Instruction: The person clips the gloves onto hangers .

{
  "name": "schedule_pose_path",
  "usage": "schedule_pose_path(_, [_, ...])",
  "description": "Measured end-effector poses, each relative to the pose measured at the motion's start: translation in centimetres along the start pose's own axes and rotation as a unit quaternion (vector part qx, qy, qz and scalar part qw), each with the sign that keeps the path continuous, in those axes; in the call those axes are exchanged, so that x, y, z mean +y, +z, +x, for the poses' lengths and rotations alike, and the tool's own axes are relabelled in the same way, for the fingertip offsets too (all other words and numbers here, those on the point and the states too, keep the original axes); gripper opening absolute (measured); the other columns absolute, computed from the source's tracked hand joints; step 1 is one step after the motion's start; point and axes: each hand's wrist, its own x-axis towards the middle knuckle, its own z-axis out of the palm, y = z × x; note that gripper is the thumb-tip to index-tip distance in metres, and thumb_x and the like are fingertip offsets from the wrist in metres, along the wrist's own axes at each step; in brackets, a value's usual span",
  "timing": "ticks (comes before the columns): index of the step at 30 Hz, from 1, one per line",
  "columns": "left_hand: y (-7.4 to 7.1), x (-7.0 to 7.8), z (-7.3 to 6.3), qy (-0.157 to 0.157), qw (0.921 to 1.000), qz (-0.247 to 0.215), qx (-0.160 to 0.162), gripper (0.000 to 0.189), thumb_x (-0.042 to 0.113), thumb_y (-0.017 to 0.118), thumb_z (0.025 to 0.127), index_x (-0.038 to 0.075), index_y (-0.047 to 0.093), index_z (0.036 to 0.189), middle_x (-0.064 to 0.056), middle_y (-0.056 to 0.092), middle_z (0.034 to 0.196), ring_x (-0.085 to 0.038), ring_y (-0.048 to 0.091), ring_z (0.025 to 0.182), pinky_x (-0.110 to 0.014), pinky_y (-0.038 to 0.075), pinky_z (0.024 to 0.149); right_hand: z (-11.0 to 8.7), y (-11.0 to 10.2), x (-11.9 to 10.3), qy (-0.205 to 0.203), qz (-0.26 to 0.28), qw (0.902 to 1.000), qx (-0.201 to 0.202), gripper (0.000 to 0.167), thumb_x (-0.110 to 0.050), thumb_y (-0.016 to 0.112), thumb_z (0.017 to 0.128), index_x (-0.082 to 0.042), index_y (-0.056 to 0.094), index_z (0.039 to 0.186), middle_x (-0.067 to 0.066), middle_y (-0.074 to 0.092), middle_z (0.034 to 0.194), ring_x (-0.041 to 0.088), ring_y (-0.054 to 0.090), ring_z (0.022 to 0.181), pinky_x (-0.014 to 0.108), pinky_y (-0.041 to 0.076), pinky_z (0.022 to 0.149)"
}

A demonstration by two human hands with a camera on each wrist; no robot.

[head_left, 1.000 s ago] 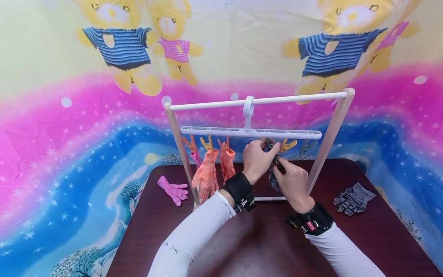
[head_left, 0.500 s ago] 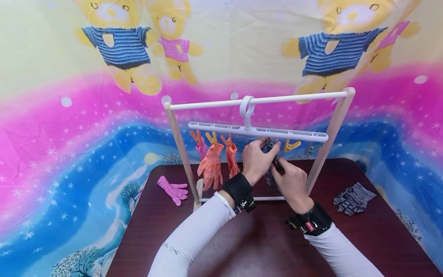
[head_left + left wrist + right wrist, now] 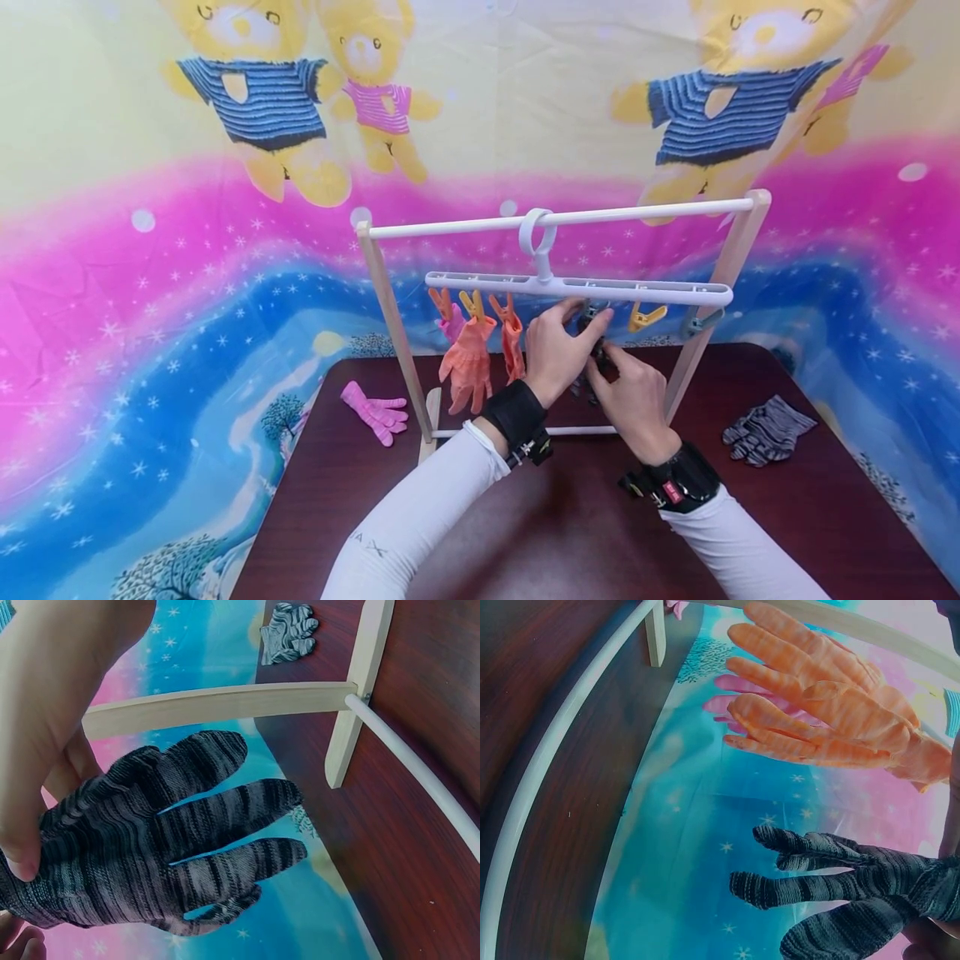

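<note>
A black-and-grey striped knit glove [image 3: 112, 832] hangs at the hanger's middle right, fingers downward. My right hand [image 3: 633, 404] grips its cuff, thumb on the near side in the left wrist view. Just above, my left hand [image 3: 557, 350] pinches a grey-green clothespin [image 3: 592, 310] under the white hanger [image 3: 540, 286], between thumb and index finger. The clothespin's jaws are mostly hidden by the fingers. To the left, clothespins hold orange gloves [image 3: 470, 367] and a pink glove [image 3: 451, 325]. A yellow clothespin [image 3: 647, 317] and another grey-green clothespin [image 3: 701, 322] hang at the right, holding nothing.
The hanger hooks over the white top rod [image 3: 637, 215] of a wooden-sided rack [image 3: 731, 242]. On the dark table [image 3: 585, 533], a loose pink glove [image 3: 377, 412] lies left and a grey striped glove [image 3: 768, 429] lies right. A printed cloth covers the wall behind.
The hanger has shifted to the right along with its clipped gloves and clothespins, its bar tilting and then levelling somewhat. Both hands stay nearly in place at the striped glove.
</note>
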Motion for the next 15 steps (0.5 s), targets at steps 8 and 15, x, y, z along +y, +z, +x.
schedule_pose_path(8, [-0.1, -0.6, -0.4, 0.001, 1.0000, 0.007, 0.004, 0.045, 0.046, 0.061, 0.097, 0.019, 0.067, 0.133, -0.001, 0.071, 0.131, -0.013, 0.067, 0.122, -0.034, 0.053, 0.100, -0.3, -0.2, 0.2, 0.001, 0.004, 1.0000, 0.002, 0.022, -0.019, 0.081, 0.083, -0.006, 0.073, 0.099, 0.013, 0.074, 0.076, 0.027, 0.064, 0.055, 0.039, 0.040, 0.046])
schedule_pose_path(15, [-0.1, -1.5, -1.1, -0.006, 0.9999, 0.008, 0.006, 0.044, 0.045, 0.058, 0.099, 0.020, 0.065, 0.135, -0.002, 0.070, 0.133, -0.018, 0.066, 0.122, -0.038, 0.053, 0.099, -0.5, -0.2, 0.6, 0.004, 0.016, 0.9998, 0.005, 0.029, -0.019, 0.078, 0.085, -0.006, 0.075, 0.111, 0.015, 0.078, 0.089, 0.030, 0.067, 0.058, 0.042, 0.043, 0.048])
